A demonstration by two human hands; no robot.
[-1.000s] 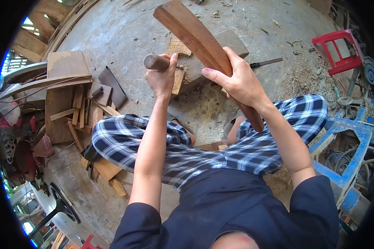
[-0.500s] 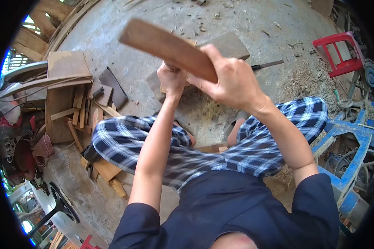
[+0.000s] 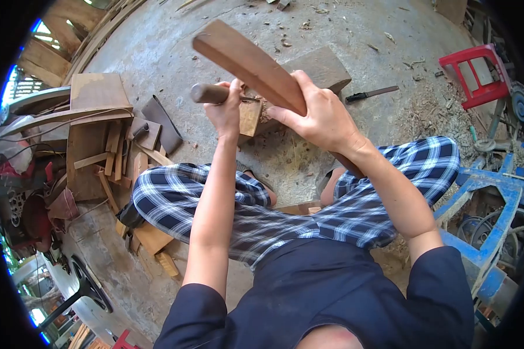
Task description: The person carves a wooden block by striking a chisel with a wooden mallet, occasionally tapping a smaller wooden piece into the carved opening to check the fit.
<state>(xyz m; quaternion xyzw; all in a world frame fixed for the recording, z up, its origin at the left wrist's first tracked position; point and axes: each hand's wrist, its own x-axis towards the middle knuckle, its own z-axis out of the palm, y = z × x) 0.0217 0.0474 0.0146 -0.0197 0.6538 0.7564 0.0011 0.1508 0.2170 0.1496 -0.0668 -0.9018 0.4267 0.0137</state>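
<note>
My left hand is closed round a chisel, whose round wooden handle points left. Its thin dark blade points right, over the end of a light wooden workpiece. That workpiece lies on a thick wooden block, partly hidden by my hands. In my right hand is a long, flat wooden club, gripped near its lower part and slanting up to the left. The club is above the block and apart from the chisel handle. Small shavings lie around the workpiece.
On the floor to the right lies a narrow dark-handled tool. A red plastic stool and a blue metal frame stand further right. Wood offcuts and boards are piled at left. Sawdust covers the floor at right.
The club has shifted right, uncovering the chisel handle. My left hand has moved slightly left and tipped the chisel over, so its handle points left.
</note>
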